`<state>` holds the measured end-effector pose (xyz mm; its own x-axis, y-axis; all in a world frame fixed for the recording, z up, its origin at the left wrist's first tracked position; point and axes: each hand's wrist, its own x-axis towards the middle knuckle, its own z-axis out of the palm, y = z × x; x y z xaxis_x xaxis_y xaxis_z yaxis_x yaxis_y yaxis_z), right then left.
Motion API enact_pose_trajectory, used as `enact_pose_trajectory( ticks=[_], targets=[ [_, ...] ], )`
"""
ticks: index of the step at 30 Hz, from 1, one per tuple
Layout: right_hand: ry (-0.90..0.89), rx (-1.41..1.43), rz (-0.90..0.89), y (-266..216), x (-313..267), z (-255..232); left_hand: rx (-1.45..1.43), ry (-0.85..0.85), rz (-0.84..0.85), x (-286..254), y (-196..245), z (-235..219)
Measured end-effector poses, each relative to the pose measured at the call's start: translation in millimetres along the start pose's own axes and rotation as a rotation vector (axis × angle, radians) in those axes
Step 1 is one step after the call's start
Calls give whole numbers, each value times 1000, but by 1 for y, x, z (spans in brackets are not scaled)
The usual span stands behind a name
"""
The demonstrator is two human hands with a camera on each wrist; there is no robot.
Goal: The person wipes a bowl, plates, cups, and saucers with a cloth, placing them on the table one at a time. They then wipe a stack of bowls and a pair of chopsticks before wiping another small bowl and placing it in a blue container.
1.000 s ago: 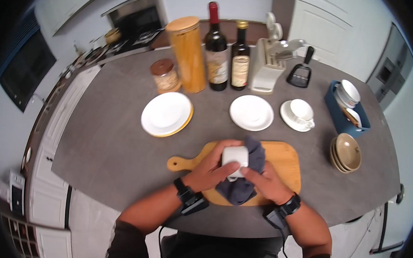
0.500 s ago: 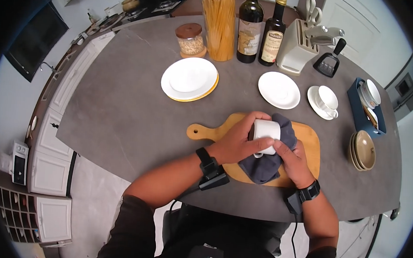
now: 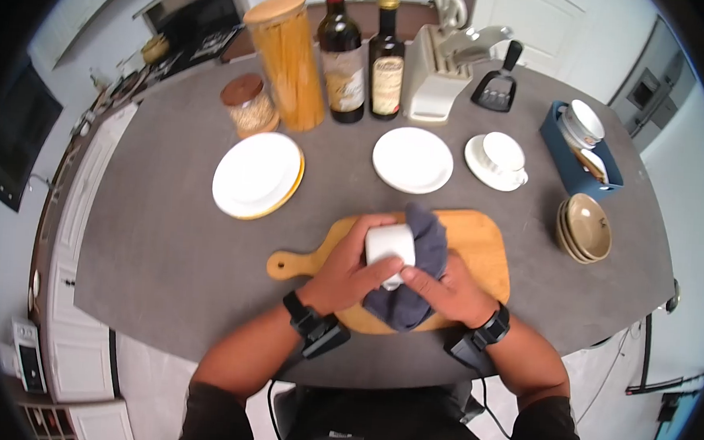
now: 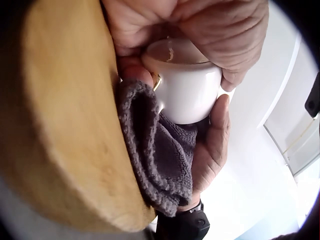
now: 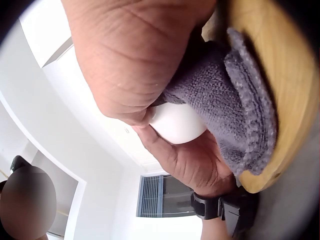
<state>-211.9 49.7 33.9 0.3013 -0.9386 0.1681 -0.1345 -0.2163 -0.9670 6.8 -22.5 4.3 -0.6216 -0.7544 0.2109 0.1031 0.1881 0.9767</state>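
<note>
A white cup (image 3: 390,246) is held just above a wooden cutting board (image 3: 479,244). My left hand (image 3: 347,266) wraps round the cup (image 4: 187,87) from the left side. My right hand (image 3: 444,292) holds a dark grey cloth (image 3: 413,282) under and against the cup, with its thumb on the cup's side. In the left wrist view the grey cloth (image 4: 160,155) hangs below the cup over the board (image 4: 60,125). The right wrist view shows the cloth (image 5: 235,100) bunched between my right palm and the cup (image 5: 177,122).
A white plate on a yellow one (image 3: 258,174), a white saucer (image 3: 412,160) and a cup on a saucer (image 3: 498,159) lie beyond the board. Jars, two bottles (image 3: 364,55) and a knife block (image 3: 437,76) stand at the back. Brown bowls (image 3: 585,228) and a blue rack (image 3: 578,149) are right.
The head view has shifted, so everything sits differently in the frame. Both hands keep the same hold on the cup and cloth over the board.
</note>
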Motion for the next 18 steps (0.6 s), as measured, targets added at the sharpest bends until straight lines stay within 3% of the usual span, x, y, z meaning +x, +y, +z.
enact_pose_trajectory(
  ticks=[2,9,18],
  targets=[
    [-6,-26,1,-4,0,-1,-80,-8,-59,-2,8,1],
    [-5,-19,-36,-4,-2,1,-78,-3,-16,-5,13,2],
    [-31,145,49,-17,0,7,-144,3,-16,-8,10,1]
  ],
)
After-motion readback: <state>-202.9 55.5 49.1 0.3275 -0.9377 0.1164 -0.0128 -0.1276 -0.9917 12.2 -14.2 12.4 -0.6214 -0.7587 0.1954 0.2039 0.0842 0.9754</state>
